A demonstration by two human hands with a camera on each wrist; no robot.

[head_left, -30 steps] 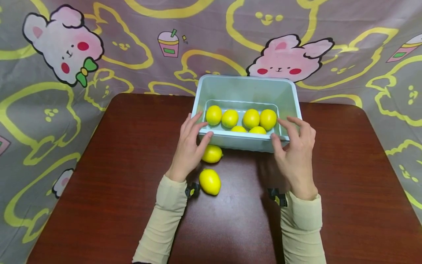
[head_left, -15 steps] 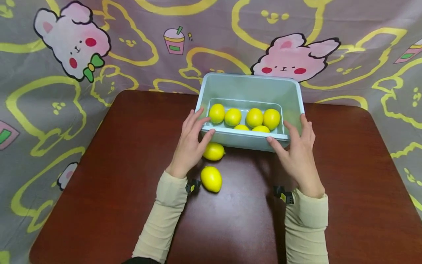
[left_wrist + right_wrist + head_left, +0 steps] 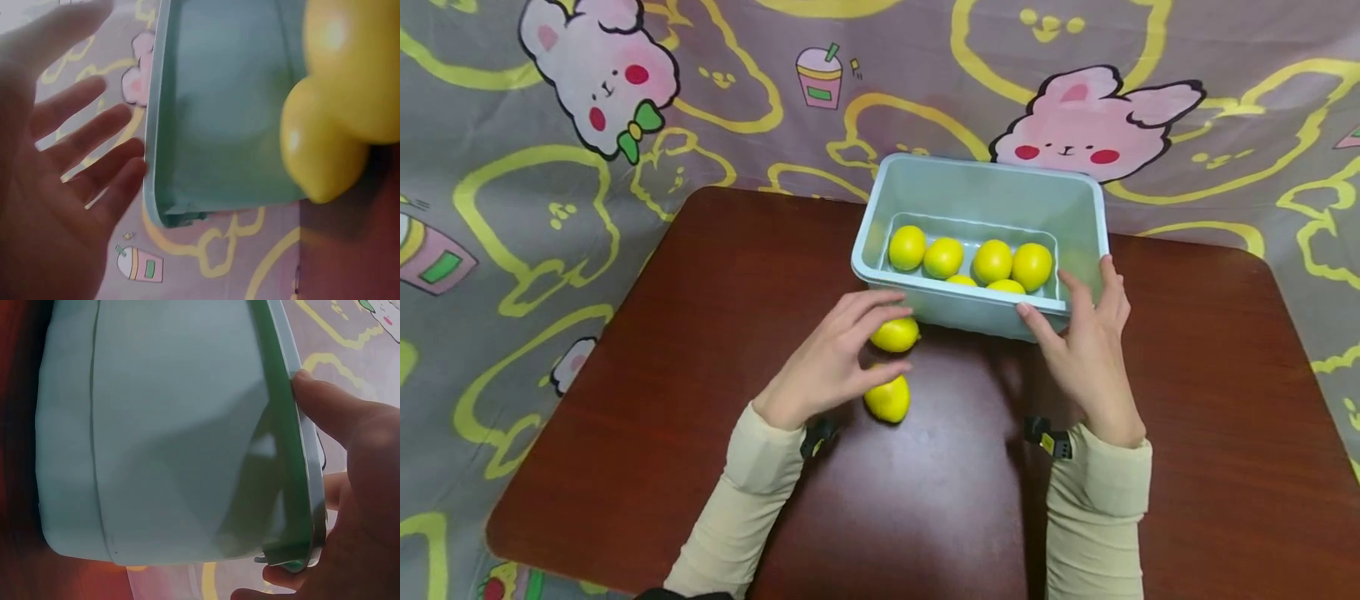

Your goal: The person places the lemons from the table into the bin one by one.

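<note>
A pale blue-green plastic bin point(image 3: 973, 318) stands at the back of the table with several yellow lemons point(image 3: 992, 262) inside, some partly hidden by its front wall. My right hand point(image 3: 1086, 354) holds the bin's front right corner, its thumb on the front rim and its fingers around the side. Off the bin, my left hand point(image 3: 831, 358) hovers over two lemons on the table, thumb and fingers spread, gripping nothing. One is the rear lemon point(image 3: 895, 337), just in front of the bin; the other is the front lemon point(image 3: 889, 402), partly covered by the thumb.
The dark reddish-brown table point(image 3: 1187, 400) has rounded far corners. Patterned cloth point(image 3: 925, 75) with cartoon rabbits hangs behind it and along the sides, close behind the bin. A small black camera point(image 3: 1047, 439) is worn at the right wrist.
My left hand has left the bin's front left corner and moved toward me, over the two loose lemons. The right hand stays at the bin's right corner. The head view has shifted slightly.
</note>
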